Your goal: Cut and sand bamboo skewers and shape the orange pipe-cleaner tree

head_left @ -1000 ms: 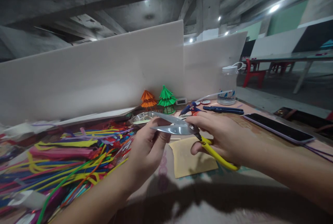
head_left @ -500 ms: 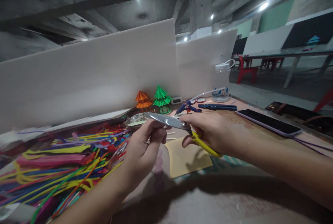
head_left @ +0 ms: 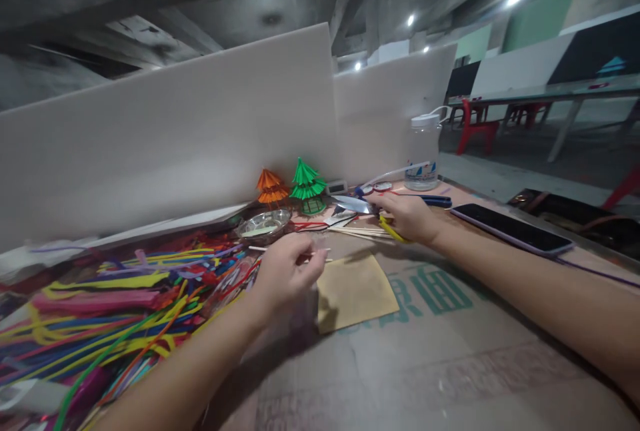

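Observation:
My right hand (head_left: 407,216) is stretched forward over the table, closed on yellow-handled scissors (head_left: 363,207) whose blades point left, low near the table among thin wooden sticks (head_left: 357,231). My left hand (head_left: 287,271) hovers nearer to me with fingers pinched on a thin wooden stick (head_left: 320,257), beside the tan paper square (head_left: 353,291). Beyond the scissors stand an orange paper tree (head_left: 271,187) and a green paper tree (head_left: 307,184).
A heap of coloured paper strips (head_left: 100,311) fills the left side. A small glass dish (head_left: 263,224), a plastic bottle (head_left: 423,154), a glue gun (head_left: 425,199) and a phone (head_left: 513,231) lie at the back and right. White boards (head_left: 175,131) wall off the far edge.
My right hand has carried the scissors away from my left hand, forward and down to the table near the paper trees. The blades went from apart to closed. My left hand dropped lower.

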`<control>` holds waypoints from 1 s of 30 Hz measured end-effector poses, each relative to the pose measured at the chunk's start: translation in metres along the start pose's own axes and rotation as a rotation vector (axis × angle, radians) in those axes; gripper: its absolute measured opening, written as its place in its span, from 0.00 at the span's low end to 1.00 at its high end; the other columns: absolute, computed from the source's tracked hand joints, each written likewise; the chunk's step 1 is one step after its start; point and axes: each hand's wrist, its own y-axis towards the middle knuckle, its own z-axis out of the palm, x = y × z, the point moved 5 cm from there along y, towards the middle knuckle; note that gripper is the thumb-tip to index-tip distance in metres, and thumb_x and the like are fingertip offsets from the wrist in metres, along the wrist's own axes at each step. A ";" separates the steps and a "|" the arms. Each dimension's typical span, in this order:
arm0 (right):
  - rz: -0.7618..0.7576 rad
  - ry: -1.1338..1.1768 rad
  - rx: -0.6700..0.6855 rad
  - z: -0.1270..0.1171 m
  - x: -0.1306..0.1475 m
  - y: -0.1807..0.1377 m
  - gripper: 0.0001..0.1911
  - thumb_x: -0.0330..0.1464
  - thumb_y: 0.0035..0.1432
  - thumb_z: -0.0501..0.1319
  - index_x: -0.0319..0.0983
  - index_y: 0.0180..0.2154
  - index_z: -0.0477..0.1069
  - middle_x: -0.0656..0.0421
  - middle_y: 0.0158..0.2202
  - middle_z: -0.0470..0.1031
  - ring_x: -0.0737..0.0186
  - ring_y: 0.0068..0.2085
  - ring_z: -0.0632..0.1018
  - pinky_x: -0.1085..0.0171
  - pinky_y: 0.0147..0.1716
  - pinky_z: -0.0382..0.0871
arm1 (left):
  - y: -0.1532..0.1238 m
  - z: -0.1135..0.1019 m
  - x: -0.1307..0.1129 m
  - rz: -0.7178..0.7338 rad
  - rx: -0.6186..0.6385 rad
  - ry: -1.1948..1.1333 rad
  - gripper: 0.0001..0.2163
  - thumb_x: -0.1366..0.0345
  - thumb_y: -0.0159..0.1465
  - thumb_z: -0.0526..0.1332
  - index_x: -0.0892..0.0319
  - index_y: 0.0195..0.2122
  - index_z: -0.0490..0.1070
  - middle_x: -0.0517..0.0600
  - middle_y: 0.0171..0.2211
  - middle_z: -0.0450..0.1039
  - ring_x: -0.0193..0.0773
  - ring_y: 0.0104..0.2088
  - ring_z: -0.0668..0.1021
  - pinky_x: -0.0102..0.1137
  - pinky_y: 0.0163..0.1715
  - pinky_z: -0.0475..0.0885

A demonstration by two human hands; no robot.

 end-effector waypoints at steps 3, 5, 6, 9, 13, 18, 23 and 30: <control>0.060 -0.025 0.058 0.020 -0.010 -0.013 0.22 0.44 0.66 0.58 0.36 0.52 0.74 0.47 0.43 0.81 0.54 0.38 0.79 0.64 0.31 0.64 | -0.002 0.037 0.027 -0.042 0.118 0.167 0.13 0.62 0.64 0.58 0.58 0.22 0.66 0.48 0.23 0.69 0.37 0.26 0.70 0.31 0.28 0.59; 0.073 -0.027 0.072 0.025 -0.009 -0.015 0.22 0.45 0.67 0.57 0.36 0.51 0.74 0.47 0.42 0.81 0.55 0.36 0.79 0.63 0.30 0.64 | -0.005 0.054 0.038 -0.036 0.169 0.176 0.12 0.62 0.65 0.59 0.59 0.24 0.69 0.50 0.24 0.72 0.39 0.28 0.72 0.32 0.29 0.61; 0.066 -0.020 0.076 0.027 -0.007 -0.015 0.22 0.45 0.67 0.56 0.36 0.51 0.74 0.47 0.43 0.81 0.54 0.37 0.79 0.63 0.32 0.65 | -0.007 0.060 0.040 -0.022 0.193 0.173 0.12 0.61 0.66 0.59 0.59 0.27 0.71 0.51 0.27 0.74 0.40 0.30 0.73 0.32 0.31 0.63; 0.030 0.007 0.085 0.028 0.000 -0.013 0.22 0.44 0.68 0.55 0.37 0.52 0.74 0.46 0.45 0.80 0.52 0.41 0.79 0.61 0.37 0.67 | -0.008 0.069 0.042 0.033 0.248 0.154 0.11 0.60 0.70 0.55 0.59 0.37 0.75 0.54 0.37 0.77 0.44 0.40 0.76 0.35 0.41 0.68; 0.027 0.027 0.086 0.021 0.006 -0.009 0.20 0.41 0.67 0.56 0.36 0.53 0.74 0.47 0.45 0.81 0.53 0.42 0.79 0.62 0.37 0.67 | -0.007 0.069 0.044 0.054 0.235 0.167 0.13 0.63 0.73 0.51 0.60 0.45 0.75 0.57 0.45 0.76 0.46 0.48 0.75 0.41 0.49 0.69; 0.021 0.145 0.084 0.006 0.010 -0.019 0.19 0.33 0.61 0.60 0.38 0.54 0.74 0.53 0.40 0.81 0.58 0.37 0.78 0.64 0.35 0.66 | -0.010 0.065 0.046 0.088 0.200 0.201 0.11 0.64 0.72 0.53 0.60 0.44 0.75 0.57 0.45 0.77 0.46 0.48 0.76 0.42 0.49 0.71; 0.277 0.427 -0.116 0.003 -0.013 -0.043 0.17 0.40 0.61 0.62 0.40 0.49 0.75 0.56 0.35 0.79 0.59 0.33 0.77 0.63 0.33 0.69 | 0.004 0.074 0.029 0.207 0.188 0.233 0.09 0.64 0.71 0.57 0.59 0.41 0.76 0.54 0.43 0.79 0.44 0.45 0.78 0.39 0.46 0.72; 0.485 0.547 -0.197 0.023 -0.038 -0.044 0.21 0.43 0.62 0.59 0.40 0.52 0.72 0.55 0.40 0.80 0.55 0.37 0.79 0.60 0.37 0.72 | 0.066 0.120 -0.015 0.333 0.381 0.400 0.10 0.66 0.71 0.56 0.61 0.43 0.77 0.56 0.43 0.78 0.46 0.45 0.77 0.38 0.47 0.72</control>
